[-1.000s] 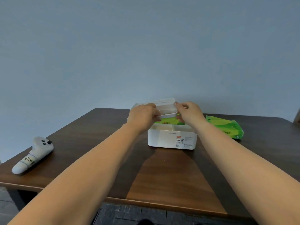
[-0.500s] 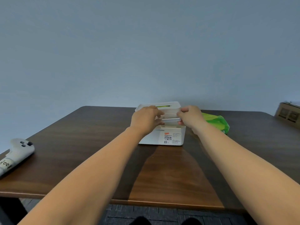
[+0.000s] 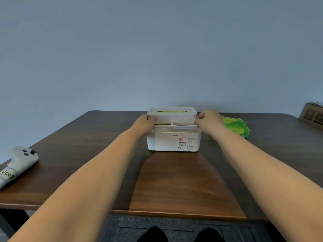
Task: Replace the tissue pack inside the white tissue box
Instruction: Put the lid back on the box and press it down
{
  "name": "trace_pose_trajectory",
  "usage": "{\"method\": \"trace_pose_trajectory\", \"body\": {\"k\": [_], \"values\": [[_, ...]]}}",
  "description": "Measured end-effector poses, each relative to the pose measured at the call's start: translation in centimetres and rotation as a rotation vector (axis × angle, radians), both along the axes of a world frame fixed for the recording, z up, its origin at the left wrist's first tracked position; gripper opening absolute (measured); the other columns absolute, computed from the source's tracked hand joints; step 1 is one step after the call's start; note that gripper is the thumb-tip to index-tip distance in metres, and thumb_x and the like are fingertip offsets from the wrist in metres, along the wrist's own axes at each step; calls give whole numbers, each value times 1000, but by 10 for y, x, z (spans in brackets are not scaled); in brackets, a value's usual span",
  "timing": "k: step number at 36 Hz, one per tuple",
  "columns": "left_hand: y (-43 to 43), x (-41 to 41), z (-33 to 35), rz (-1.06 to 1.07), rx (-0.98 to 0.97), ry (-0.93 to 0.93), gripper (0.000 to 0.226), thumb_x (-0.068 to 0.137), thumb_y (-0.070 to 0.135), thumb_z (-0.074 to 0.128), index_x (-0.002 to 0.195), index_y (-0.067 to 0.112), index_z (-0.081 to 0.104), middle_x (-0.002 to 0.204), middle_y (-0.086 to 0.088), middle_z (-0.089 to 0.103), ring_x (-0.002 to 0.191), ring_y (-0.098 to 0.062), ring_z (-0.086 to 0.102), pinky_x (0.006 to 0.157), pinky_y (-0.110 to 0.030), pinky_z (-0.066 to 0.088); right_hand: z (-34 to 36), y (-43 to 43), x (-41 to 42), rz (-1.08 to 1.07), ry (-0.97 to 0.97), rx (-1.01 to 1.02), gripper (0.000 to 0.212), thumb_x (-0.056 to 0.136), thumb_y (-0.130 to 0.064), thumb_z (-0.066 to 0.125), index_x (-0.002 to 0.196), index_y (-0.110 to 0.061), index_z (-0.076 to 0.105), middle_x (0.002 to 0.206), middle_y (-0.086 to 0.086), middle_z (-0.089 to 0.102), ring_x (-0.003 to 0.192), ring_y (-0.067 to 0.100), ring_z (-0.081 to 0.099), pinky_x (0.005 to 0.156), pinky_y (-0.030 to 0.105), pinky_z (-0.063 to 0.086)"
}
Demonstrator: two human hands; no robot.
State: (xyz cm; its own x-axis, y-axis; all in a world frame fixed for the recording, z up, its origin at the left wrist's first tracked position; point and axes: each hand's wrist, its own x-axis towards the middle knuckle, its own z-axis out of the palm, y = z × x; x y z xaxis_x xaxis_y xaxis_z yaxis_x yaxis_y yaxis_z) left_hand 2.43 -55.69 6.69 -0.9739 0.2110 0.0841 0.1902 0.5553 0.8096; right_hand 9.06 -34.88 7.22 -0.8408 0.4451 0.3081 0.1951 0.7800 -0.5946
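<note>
The white tissue box (image 3: 164, 142) stands at the far middle of the dark wooden table (image 3: 174, 182), a printed label on its front. Its white lid (image 3: 172, 113) rests on top, and green shows through the slot. My left hand (image 3: 146, 123) grips the lid's left end. At the lid's right end my right hand (image 3: 209, 120) holds on. A green tissue pack (image 3: 236, 127) lies on the table just right of the box, partly hidden behind my right hand.
A white handheld controller (image 3: 16, 165) lies near the table's left edge. A brown cardboard box (image 3: 312, 115) shows at the far right edge. My two dark shoes (image 3: 180, 234) are on the floor below the table's near edge.
The lid, held tilted above the box a second ago, now rests level on top. Both hands have slid from its front middle out to its two ends.
</note>
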Motion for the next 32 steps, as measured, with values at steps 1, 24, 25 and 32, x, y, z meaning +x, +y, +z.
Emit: {"method": "trace_pose_trajectory", "body": {"k": [1, 24, 25, 32], "values": [[1, 0, -1, -2, 18, 5, 45, 99, 32, 39, 135, 5, 45, 133, -10, 53, 108, -24, 51, 86, -30, 36, 0, 0, 1, -3, -7, 11, 33, 78, -13, 52, 51, -14, 34, 51, 4, 36, 54, 24, 33, 49, 31, 22], [0, 6, -4, -8, -27, 72, 37, 93, 27, 49, 125, 8, 54, 121, -7, 59, 98, -21, 51, 81, -30, 38, -9, 9, 7, 42, 14, -8, 23, 69, -14, 52, 52, -16, 38, 55, 4, 28, 58, 21, 25, 54, 31, 20], [1, 5, -4, -7, -27, 74, 37, 93, 27, 50, 124, 7, 54, 119, -7, 59, 98, -21, 51, 80, -30, 38, -8, 9, 7, 37, -5, -19, 21, 69, -16, 53, 53, -17, 39, 56, 4, 29, 58, 21, 25, 55, 31, 21], [4, -6, 0, 6, -24, 84, 14, 97, 30, 43, 103, 18, 47, 102, 1, 49, 95, -21, 44, 80, -29, 34, -7, 14, -5, 65, 15, -110, 28, 84, -31, 54, 97, -9, 65, 95, 6, 64, 92, 29, 58, 65, 33, 39]]}}
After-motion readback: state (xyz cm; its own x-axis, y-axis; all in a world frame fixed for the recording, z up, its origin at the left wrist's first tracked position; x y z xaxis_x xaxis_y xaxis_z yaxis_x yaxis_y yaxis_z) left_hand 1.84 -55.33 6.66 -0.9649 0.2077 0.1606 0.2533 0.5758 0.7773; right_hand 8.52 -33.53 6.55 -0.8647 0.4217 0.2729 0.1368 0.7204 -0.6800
